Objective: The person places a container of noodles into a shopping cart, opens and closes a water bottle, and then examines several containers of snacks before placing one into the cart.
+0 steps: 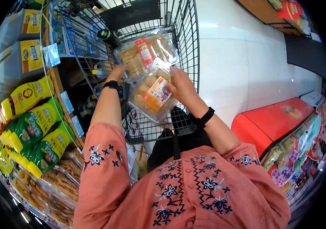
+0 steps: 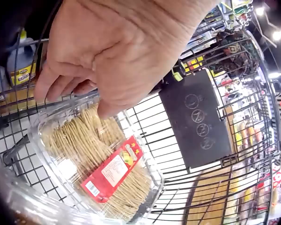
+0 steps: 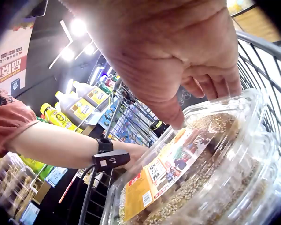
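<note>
My right hand (image 1: pixel 182 86) grips a clear plastic box of sesame-coated pastries (image 1: pixel 151 89), its thumb on the lid by the orange-and-white label and its other fingers at the side. The box is tilted over the near part of the shopping cart. Beyond it in the cart lies a wider clear box of thin stick snacks (image 2: pixel 79 145) with a red label, partly overlapped in the head view. My left hand (image 2: pixel 117 51) holds that box at its corner, thumb over the lid and curled fingers at the rim.
The black wire cart (image 1: pixel 187 42) surrounds both boxes. Close on the left, a shelf carries large jugs (image 1: pixel 12 59), yellow and green bottles (image 1: pixel 44 126) and packed snacks (image 1: pixel 41 191). To the right are pale floor tiles (image 1: pixel 224 65) and a red display case (image 1: pixel 269 118).
</note>
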### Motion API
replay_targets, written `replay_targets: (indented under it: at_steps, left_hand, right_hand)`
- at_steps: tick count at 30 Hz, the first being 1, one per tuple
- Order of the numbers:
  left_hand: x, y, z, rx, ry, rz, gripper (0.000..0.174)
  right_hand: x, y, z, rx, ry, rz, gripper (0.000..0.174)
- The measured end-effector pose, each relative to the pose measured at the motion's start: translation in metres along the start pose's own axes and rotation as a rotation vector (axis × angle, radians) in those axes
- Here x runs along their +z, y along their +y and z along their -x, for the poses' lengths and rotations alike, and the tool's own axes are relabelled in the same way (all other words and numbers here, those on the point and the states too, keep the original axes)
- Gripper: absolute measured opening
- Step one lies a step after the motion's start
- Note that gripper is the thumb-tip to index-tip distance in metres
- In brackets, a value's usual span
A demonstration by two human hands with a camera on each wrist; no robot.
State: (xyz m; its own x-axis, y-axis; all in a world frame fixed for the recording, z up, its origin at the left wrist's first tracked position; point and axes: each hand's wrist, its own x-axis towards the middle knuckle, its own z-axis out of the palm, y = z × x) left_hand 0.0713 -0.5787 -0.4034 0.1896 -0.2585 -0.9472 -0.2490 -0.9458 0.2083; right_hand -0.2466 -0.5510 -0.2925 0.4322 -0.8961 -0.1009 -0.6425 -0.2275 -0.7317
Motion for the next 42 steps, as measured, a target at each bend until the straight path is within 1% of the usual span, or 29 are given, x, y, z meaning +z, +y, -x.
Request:
replay_targets:
  at_steps: [2, 3, 6, 9, 13, 14, 18, 21, 24, 27, 28, 30, 33, 39, 42]
  left_hand:
    - [0.001, -0.009, -0.028, -0.008, -0.024, 0.064, 0.08]
    - [0.002, -0.009, -0.032, -0.012, -0.033, 0.097, 0.081]
    - [0.006, -0.01, -0.044, -0.044, 0.014, 0.015, 0.072]
    - [0.004, -0.02, -0.059, -0.019, 0.005, 0.066, 0.075]
    - [-0.001, -0.03, -0.082, -0.049, -0.012, 0.114, 0.077]
    - [-0.003, -0.034, -0.087, -0.044, -0.012, 0.133, 0.077]
    - [-0.001, -0.031, -0.081, -0.035, -0.018, 0.161, 0.08]
    - [-0.004, -0.03, -0.081, -0.057, 0.005, 0.188, 0.062]
    - [-0.002, -0.034, -0.079, -0.016, 0.004, 0.208, 0.072]
    - [-0.001, -0.035, -0.079, -0.023, 0.045, 0.229, 0.053]
    - [-0.001, -0.036, -0.079, -0.008, 0.027, 0.234, 0.048]
    - [-0.002, -0.036, -0.075, 0.02, -0.008, 0.243, 0.043]
    - [-0.003, -0.036, -0.066, 0.055, -0.051, 0.243, 0.043]
    - [0.003, -0.031, -0.045, 0.079, -0.002, 0.349, 0.044]
    - [0.006, -0.032, -0.031, 0.174, 0.02, 0.379, 0.043]
  right_hand:
    - [-0.002, 0.001, 0.0, 0.019, -0.021, -0.007, 0.058]
    - [-0.003, 0.0, 0.0, 0.026, -0.031, -0.011, 0.058]
    - [-0.007, 0.0, 0.002, 0.054, -0.048, -0.003, 0.059]
    - [-0.005, 0.003, 0.002, 0.071, -0.052, 0.008, 0.059]
    - [-0.007, 0.003, 0.0, 0.134, -0.1, 0.04, 0.056]
    - [-0.006, 0.004, 0.0, 0.125, -0.088, 0.027, 0.056]
    - [-0.004, 0.009, 0.0, 0.101, -0.059, 0.018, 0.052]
    - [-0.005, 0.01, -0.001, 0.132, -0.079, 0.012, 0.046]
    - [-0.008, 0.009, 0.0, 0.158, -0.081, -0.01, 0.042]
    - [-0.008, 0.01, 0.002, 0.16, -0.067, -0.028, 0.04]
    - [-0.008, 0.01, 0.002, 0.158, -0.063, -0.034, 0.04]
    - [-0.008, 0.012, 0.003, 0.143, -0.052, -0.025, 0.04]
    - [-0.004, 0.015, 0.004, 0.131, -0.028, -0.019, 0.039]
    - [-0.002, 0.02, 0.007, 0.116, -0.012, -0.024, 0.038]
    - [-0.001, 0.02, 0.007, 0.118, -0.018, -0.021, 0.039]
